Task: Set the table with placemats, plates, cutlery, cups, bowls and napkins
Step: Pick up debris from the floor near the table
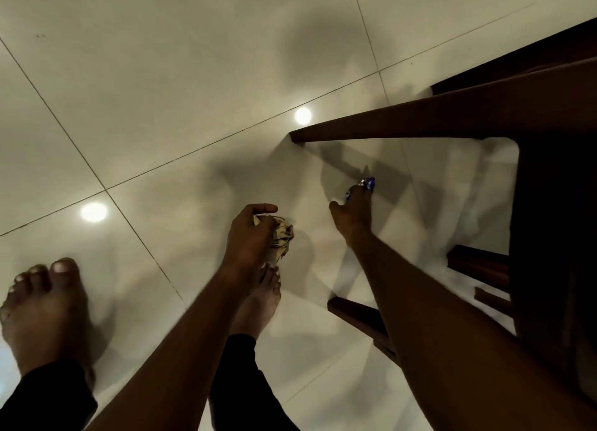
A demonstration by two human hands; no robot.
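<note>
Bare forearms reach down over glossy floor tiles (161,91). Left hand (248,236) grips a crumpled beige wad (282,236); right hand (353,215) pinches a shiny blue wrapper (368,183) beside dark wooden chair legs (387,127).

The scene is dim and yellow-tinged, lit from overhead: two round lamp reflections glare on the glossy pale tiled floor (161,91). Soft overlapping shadows spread across the tiles beside the dark brown wooden chair (484,114). Straight grout lines bow toward the frame edges, and the nearest forearms and feet look slightly smeared.
</note>
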